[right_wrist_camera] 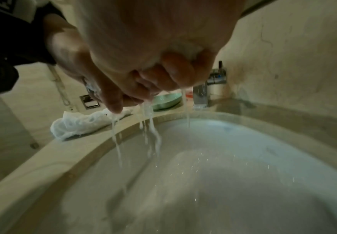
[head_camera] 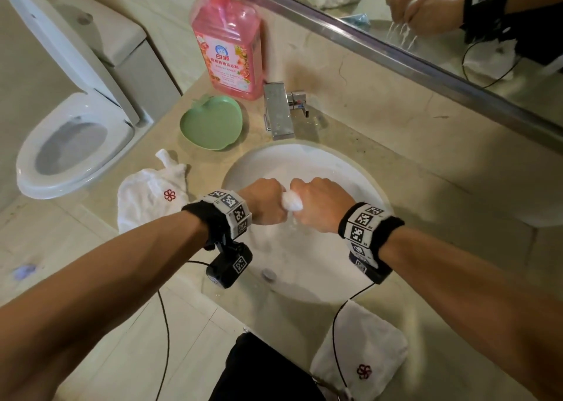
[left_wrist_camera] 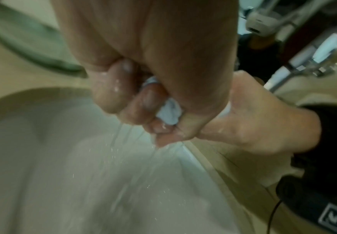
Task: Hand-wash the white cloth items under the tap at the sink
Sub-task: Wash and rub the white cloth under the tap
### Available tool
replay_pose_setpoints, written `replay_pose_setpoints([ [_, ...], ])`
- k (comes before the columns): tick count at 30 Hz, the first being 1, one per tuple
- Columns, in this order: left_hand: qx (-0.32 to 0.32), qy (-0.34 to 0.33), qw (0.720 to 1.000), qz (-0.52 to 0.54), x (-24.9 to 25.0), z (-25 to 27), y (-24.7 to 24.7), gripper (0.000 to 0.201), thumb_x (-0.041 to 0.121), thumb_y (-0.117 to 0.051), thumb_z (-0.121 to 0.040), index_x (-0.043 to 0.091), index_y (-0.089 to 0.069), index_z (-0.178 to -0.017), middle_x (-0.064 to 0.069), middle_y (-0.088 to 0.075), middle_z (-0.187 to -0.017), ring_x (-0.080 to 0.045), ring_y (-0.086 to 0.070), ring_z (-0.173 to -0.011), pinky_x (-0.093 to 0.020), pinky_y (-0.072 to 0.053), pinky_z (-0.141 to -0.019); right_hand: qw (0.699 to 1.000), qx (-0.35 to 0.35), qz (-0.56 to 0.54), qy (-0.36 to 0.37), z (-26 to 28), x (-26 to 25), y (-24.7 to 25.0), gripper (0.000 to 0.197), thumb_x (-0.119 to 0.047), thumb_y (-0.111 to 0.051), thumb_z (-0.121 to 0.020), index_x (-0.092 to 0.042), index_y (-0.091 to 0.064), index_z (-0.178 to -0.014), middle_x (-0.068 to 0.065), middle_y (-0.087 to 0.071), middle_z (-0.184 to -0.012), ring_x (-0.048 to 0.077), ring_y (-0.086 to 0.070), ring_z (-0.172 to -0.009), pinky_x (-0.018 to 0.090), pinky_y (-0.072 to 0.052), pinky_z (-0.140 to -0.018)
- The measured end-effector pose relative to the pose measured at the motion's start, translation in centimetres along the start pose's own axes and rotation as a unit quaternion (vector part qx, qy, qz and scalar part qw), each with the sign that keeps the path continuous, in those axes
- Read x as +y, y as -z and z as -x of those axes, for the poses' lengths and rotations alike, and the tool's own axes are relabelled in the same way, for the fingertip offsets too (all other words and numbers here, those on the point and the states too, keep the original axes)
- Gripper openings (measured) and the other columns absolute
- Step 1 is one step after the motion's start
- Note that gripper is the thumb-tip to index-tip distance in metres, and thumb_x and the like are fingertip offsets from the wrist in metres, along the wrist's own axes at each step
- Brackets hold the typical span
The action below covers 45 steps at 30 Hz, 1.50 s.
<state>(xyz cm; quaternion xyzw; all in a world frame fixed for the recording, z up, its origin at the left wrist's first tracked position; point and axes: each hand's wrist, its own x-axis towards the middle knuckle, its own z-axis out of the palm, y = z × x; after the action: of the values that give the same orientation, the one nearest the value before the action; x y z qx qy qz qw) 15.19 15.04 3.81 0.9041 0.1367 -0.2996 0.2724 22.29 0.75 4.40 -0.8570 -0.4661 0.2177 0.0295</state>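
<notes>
Over the white sink basin (head_camera: pixel 350 169) my left hand (head_camera: pixel 268 199) and right hand (head_camera: pixel 320 205) meet, both fists gripping one small wet white cloth (head_camera: pixel 292 203). Only a bunched lump of that cloth shows between the knuckles. In the left wrist view the cloth (left_wrist_camera: pixel 168 110) peeps out between my curled fingers (left_wrist_camera: pixel 107 88), and water streams down from it. The right wrist view shows my fingers (right_wrist_camera: pixel 173 69) clenched, with milky water running off them into the basin (right_wrist_camera: pixel 223 158). The chrome tap (head_camera: pixel 278 111) stands behind the basin; no water is seen leaving it.
Another white cloth with a red flower mark (head_camera: pixel 152 193) lies on the counter left of the basin, and a third (head_camera: pixel 362 352) at the front right. A green apple-shaped dish (head_camera: pixel 210 123) and a pink detergent bottle (head_camera: pixel 228 44) stand near the tap. An open toilet (head_camera: pixel 70 144) is at far left.
</notes>
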Motion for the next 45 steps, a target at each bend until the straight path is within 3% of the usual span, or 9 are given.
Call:
replay_pose_setpoints([
  [5, 0.030, -0.014, 0.999, -0.042, 0.4, 0.1, 1.6, 0.018, 0.030, -0.068, -0.075, 0.024, -0.066, -0.092, 0.006, -0.065, -0.081, -0.018, -0.062, -0.079, -0.027, -0.048, -0.066, 0.999, 0.004, -0.050, -0.014, -0.2, 0.1, 1.7, 0.034, -0.028, -0.064, -0.087, -0.013, -0.056, -0.116, 0.012, -0.060, -0.092, 0.028, -0.048, -0.075, 0.032, -0.034, -0.063],
  [11, 0.016, -0.029, 0.999, 0.002, 0.8, 1.3, 3.6, 0.016, 0.019, -0.065, -0.075, 0.029, -0.052, -0.073, 0.009, -0.061, -0.075, -0.011, -0.058, -0.068, -0.022, -0.037, -0.053, 0.999, 0.016, -0.045, -0.013, -0.3, -0.2, 3.7, 0.031, -0.029, -0.062, -0.088, -0.015, -0.055, -0.115, 0.002, -0.047, -0.083, 0.027, -0.048, -0.075, 0.032, -0.033, -0.061],
  [19, 0.004, -0.049, 0.999, 0.016, 1.0, 2.6, 4.8, 0.010, 0.013, -0.065, -0.076, 0.017, -0.058, -0.070, -0.001, -0.063, -0.067, -0.020, -0.060, -0.064, -0.029, -0.045, -0.060, 0.999, 0.039, 0.002, 0.010, -0.3, -1.1, 4.5, 0.036, -0.031, -0.061, -0.090, -0.011, -0.054, -0.119, 0.014, -0.064, -0.094, 0.028, -0.048, -0.074, 0.034, -0.035, -0.064],
  [24, 0.078, -0.060, 0.994, -0.055, 1.0, 3.1, 6.7, 0.023, 0.024, -0.070, -0.077, 0.022, -0.057, -0.096, 0.008, -0.054, -0.079, -0.018, -0.054, -0.079, -0.028, -0.036, -0.068, 0.992, 0.038, -0.123, -0.020, -0.7, -0.9, 5.6, 0.039, -0.030, -0.069, -0.084, -0.016, -0.053, -0.117, 0.006, -0.059, -0.095, 0.029, -0.057, -0.084, 0.034, -0.043, -0.063],
  [33, 0.005, -0.106, 0.994, 0.011, -1.6, 6.3, 8.7, 0.055, 0.039, -0.062, -0.093, 0.023, -0.043, -0.142, -0.002, -0.052, -0.132, -0.017, -0.052, -0.107, -0.037, -0.041, -0.100, 0.989, 0.024, -0.148, 0.001, 0.2, -2.3, 7.4, 0.050, -0.056, -0.083, -0.071, -0.019, -0.056, -0.091, -0.003, -0.059, -0.085, 0.019, -0.053, -0.075, 0.030, -0.036, -0.058],
  [37, 0.125, -0.166, 0.978, -0.006, -4.1, 7.8, 8.7, 0.055, 0.029, -0.077, -0.082, 0.027, -0.058, -0.133, 0.001, -0.055, -0.113, -0.014, -0.050, -0.097, -0.031, -0.038, -0.089, 0.986, -0.007, -0.167, 0.001, 0.4, -4.0, 7.6, 0.054, -0.062, -0.075, -0.079, -0.010, -0.067, -0.089, 0.007, -0.066, -0.082, 0.026, -0.059, -0.075, 0.041, -0.044, -0.066],
  [39, 0.167, -0.179, 0.969, 0.039, -5.5, 8.4, 8.9, 0.057, 0.025, -0.084, -0.074, 0.026, -0.062, -0.126, 0.004, -0.058, -0.108, -0.014, -0.052, -0.093, -0.031, -0.041, -0.085, 0.982, -0.024, -0.189, -0.013, 0.7, -5.1, 7.1, 0.054, -0.061, -0.068, -0.086, -0.007, -0.066, -0.089, 0.006, -0.067, -0.081, 0.025, -0.060, -0.073, 0.035, -0.043, -0.063],
  [42, 0.157, -0.145, 0.964, 0.157, -7.3, 9.3, 9.3, 0.069, 0.030, -0.087, -0.070, 0.019, -0.051, -0.128, -0.002, -0.060, -0.114, -0.020, -0.059, -0.096, -0.030, -0.050, -0.084, 0.958, -0.008, -0.284, -0.036, 1.3, -7.1, 6.3, 0.033, -0.045, -0.065, -0.094, -0.016, -0.062, -0.109, -0.002, -0.069, -0.093, 0.018, -0.066, -0.084, 0.016, -0.048, -0.068],
  [45, 0.155, -0.079, 0.956, 0.235, -8.2, 10.2, 9.5, 0.067, 0.045, -0.079, -0.076, 0.011, -0.048, -0.123, -0.004, -0.063, -0.106, -0.018, -0.062, -0.088, -0.032, -0.053, -0.076, 0.917, 0.025, -0.391, -0.072, 1.8, -9.8, 5.8, 0.034, -0.032, -0.063, -0.097, -0.022, -0.045, -0.125, 0.006, -0.069, -0.105, 0.021, -0.069, -0.086, 0.030, -0.057, -0.066],
])
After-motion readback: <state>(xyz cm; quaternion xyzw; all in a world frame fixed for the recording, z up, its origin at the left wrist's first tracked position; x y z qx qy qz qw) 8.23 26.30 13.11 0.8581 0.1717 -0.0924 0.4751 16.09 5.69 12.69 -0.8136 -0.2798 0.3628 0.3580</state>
